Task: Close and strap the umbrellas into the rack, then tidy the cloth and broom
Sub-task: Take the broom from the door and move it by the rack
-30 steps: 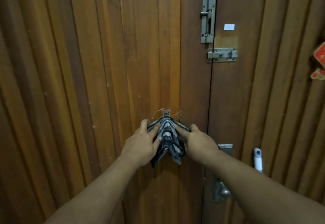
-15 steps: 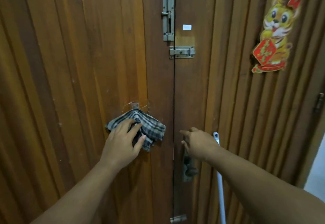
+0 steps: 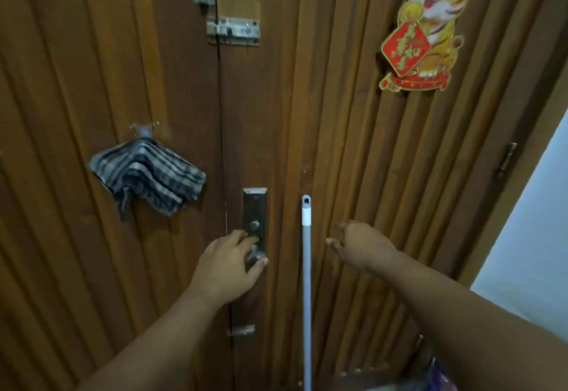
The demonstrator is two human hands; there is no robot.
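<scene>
Off the cloth (image 3: 147,175) now, left hand (image 3: 229,264) reaches relaxed toward the door handle (image 3: 256,255); right hand (image 3: 362,244) loosely curled.

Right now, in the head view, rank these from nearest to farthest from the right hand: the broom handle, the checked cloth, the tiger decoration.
From the right hand:
1. Broom handle, just left of it, standing against the door.
2. Tiger decoration, high above, upper right of the door.
3. Checked cloth, far left, hanging from a hook on the other door leaf.
</scene>
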